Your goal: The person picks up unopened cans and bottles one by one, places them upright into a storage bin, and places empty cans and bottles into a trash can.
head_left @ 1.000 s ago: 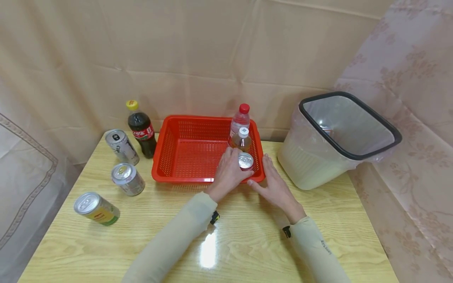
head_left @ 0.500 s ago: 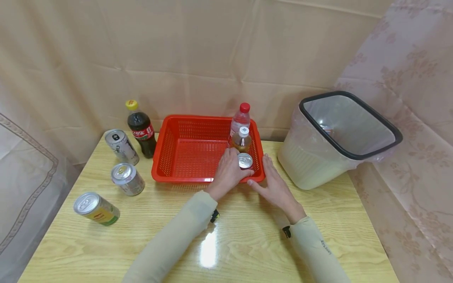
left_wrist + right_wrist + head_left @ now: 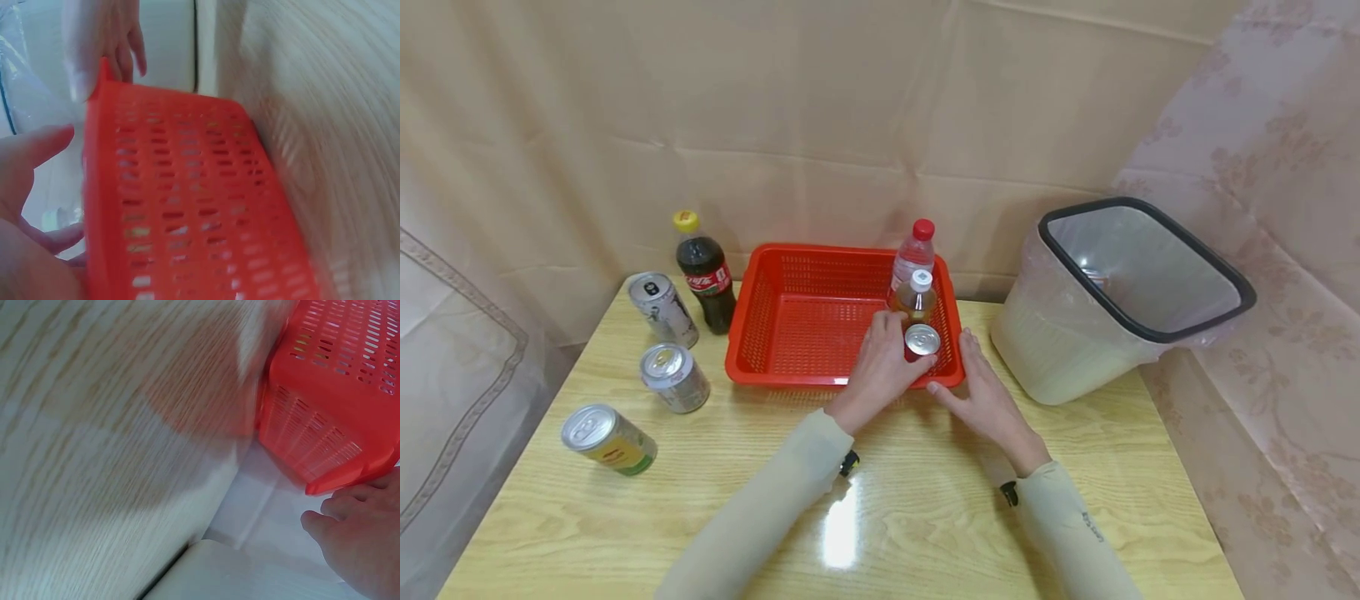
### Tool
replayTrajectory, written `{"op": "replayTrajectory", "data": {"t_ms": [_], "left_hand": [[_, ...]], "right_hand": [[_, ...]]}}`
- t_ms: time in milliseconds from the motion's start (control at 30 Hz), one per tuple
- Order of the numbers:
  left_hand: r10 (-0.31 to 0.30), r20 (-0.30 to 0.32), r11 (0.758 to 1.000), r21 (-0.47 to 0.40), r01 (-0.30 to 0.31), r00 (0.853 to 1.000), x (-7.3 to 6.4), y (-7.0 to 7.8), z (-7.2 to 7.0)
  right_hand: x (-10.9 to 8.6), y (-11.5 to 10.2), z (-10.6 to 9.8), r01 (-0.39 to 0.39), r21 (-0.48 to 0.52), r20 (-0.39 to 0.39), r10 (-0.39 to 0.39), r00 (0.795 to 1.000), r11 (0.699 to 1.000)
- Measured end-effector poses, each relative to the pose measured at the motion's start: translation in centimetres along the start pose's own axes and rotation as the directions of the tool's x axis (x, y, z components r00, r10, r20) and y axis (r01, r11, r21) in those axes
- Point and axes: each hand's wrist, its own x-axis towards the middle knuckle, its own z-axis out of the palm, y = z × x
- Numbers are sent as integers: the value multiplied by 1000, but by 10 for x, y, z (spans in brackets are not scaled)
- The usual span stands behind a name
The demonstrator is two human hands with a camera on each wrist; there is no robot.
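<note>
My left hand (image 3: 880, 362) reaches over the front rim of the red plastic basket (image 3: 808, 381), its thumb and fingers curved round a red can with a silver top (image 3: 922, 340). That can stands upright in the basket's front right corner; in the left wrist view it is hidden behind the perforated wall. Just behind it stand a white-capped bottle of brown drink (image 3: 916, 302) and a red-capped clear bottle (image 3: 914, 254). My right hand (image 3: 988, 400) lies along the outside of the basket's right front corner, fingers extended and thumb at the front rim.
Left of the basket stand a cola bottle (image 3: 707, 279), a tall silver can (image 3: 664, 310), a shorter silver can (image 3: 676, 379) and a yellow-green can (image 3: 610, 439). On the right is a lined waste bin (image 3: 1048, 350) with something inside. A curtain (image 3: 820, 125) hangs behind the table (image 3: 917, 533).
My left hand's fingers have eased slightly left, showing more of the can's red side. The right hand, basket and bottles keep their places; the head view has shifted a little.
</note>
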Motion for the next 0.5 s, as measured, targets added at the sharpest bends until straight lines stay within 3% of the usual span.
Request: {"op": "replayTrajectory", "data": {"t_ms": [267, 500], "left_hand": [[45, -61, 999, -19, -46, 997, -16, -4, -32], [85, -145, 996, 5, -85, 986, -30, -21, -62]], "right_hand": [[-1, 3, 1, 3, 4, -6, -3, 1000, 1000], [0, 4, 3, 26, -11, -14, -26, 1000, 1000]]}}
